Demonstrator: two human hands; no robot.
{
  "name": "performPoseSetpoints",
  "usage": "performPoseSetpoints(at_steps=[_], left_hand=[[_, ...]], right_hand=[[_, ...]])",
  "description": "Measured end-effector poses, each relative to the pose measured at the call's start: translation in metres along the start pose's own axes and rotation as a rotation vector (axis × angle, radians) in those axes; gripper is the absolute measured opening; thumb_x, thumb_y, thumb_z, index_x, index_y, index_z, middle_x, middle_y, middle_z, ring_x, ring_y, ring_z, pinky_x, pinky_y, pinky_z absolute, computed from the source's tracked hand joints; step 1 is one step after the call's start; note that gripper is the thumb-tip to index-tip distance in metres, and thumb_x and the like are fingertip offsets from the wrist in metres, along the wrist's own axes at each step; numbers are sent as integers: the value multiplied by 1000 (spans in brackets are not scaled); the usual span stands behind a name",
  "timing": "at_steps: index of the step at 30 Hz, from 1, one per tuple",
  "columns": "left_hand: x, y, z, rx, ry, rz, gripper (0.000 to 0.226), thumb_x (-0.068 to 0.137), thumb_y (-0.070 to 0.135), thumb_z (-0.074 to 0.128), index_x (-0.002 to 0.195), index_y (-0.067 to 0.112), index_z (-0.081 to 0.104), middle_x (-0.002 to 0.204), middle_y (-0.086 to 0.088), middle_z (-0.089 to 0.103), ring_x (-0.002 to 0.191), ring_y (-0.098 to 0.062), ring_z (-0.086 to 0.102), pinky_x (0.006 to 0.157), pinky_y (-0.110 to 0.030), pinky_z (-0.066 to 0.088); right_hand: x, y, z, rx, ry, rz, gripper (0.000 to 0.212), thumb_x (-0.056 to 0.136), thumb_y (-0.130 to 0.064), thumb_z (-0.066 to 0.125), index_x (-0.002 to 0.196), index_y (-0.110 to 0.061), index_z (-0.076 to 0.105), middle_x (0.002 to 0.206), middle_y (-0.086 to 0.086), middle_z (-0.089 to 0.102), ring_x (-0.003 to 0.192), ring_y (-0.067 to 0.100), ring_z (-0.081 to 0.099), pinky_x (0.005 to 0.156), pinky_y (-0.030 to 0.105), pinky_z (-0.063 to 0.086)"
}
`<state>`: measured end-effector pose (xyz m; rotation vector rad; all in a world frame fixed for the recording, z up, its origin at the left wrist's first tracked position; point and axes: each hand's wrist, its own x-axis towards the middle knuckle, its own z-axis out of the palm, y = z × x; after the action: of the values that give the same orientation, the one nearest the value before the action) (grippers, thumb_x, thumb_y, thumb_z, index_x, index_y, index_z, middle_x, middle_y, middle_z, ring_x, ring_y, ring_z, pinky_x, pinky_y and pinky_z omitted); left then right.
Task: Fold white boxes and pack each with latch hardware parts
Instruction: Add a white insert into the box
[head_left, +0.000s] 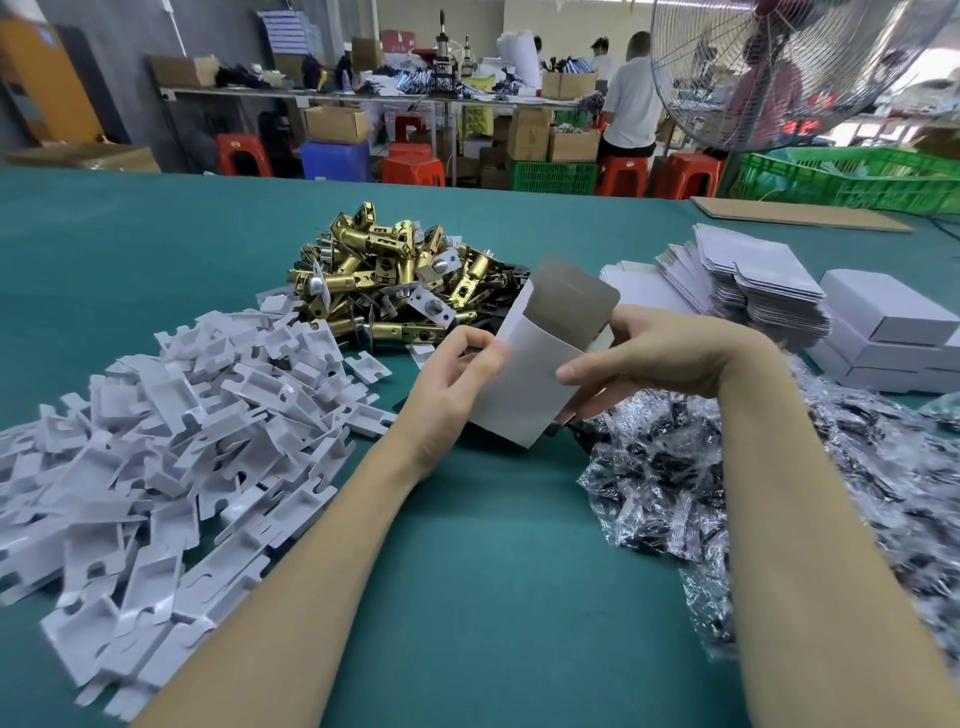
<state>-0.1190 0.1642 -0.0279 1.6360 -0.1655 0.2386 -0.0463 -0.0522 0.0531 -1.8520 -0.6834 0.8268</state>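
Both forearms are reaching over the table (467, 597), the left hand (452, 374) and right hand (644, 348) pinching a half-formed box (530, 384) between them, its flap standing open. Squeezing too hard is likely risking a crushed wall; latches (395, 275) are waiting just beyond the fingers.

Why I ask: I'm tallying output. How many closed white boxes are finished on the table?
3, in one stack at the right edge of the table: top box, middle box, bottom box. The frame cuts the stack off, so more may be hidden.
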Motion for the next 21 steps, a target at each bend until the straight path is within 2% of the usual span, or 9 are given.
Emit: performPoseSetpoints(at_steps=[3,6,8,10,13,14,16,18,21], left_hand=[[8,6,-4,50,122,59,53,98,56,48,93,5,65,92,-18,68,83,-28,64,75,-43,50],[15,4,-16,221,316,91,32,106,29,52,83,12,67,84,-3,72,79,-11,66,75,-25,52],[16,4,-27,469,406,67,23,103,25,56,82,21,65,81,6,69,74,-4,62,67,-21,48],[18,1,-36,744,410,-2,20,101,29,55,89,19,67,93,2,68,96,-18,62,77,-35,51],[19,3,-43,1097,378,-140,26,101,36,52,105,16,70,122,-9,62,126,-34,44,96,-42,43],[18,3,-43,1155,369,-178,28,100,36,52,109,16,69,127,-12,60,128,-35,41,100,-43,41],[16,4,-42,1228,335,-256,32,101,37,50,117,14,66,132,-16,56,131,-37,39,105,-45,40],[16,4,-42,1245,299,-315,35,101,36,48,122,12,63,132,-18,54,132,-37,38,106,-46,39],[17,4,-41,1240,280,-338,31,101,31,50,122,12,64,127,-15,55,129,-35,42,99,-45,45]], right_hand=[[0,-4,1,-42,19,-2,35,90,-10,74,123,-13,64,113,14,77,98,35,76,79,31,63],[3,-11,5,-76,60,20,41,88,-13,78,124,-1,61,109,22,75,91,32,78,67,27,62],[6,-16,9,-121,62,22,29,88,-17,80,112,-9,65,96,11,79,85,27,79,57,20,58],[8,-17,11,-168,29,24,10,88,-21,80,95,-23,73,91,3,80,87,27,79,62,24,62],[12,-22,14,-229,-19,1,30,88,-23,79,65,-42,75,82,-5,79,90,27,78,77,33,65],[12,-23,16,-227,-22,6,29,88,-23,79,67,-43,76,83,-6,79,91,26,78,78,34,65],[14,-22,14,-210,-38,43,13,87,-23,81,92,-35,78,95,-2,80,93,26,78,77,35,65],[16,-20,15,-250,-43,112,30,85,-23,83,113,-20,72,106,2,78,94,25,78,75,33,64],[23,-14,21,-287,-66,185,27,87,-18,81,113,-18,73,102,-2,79,94,22,77,74,29,62]])
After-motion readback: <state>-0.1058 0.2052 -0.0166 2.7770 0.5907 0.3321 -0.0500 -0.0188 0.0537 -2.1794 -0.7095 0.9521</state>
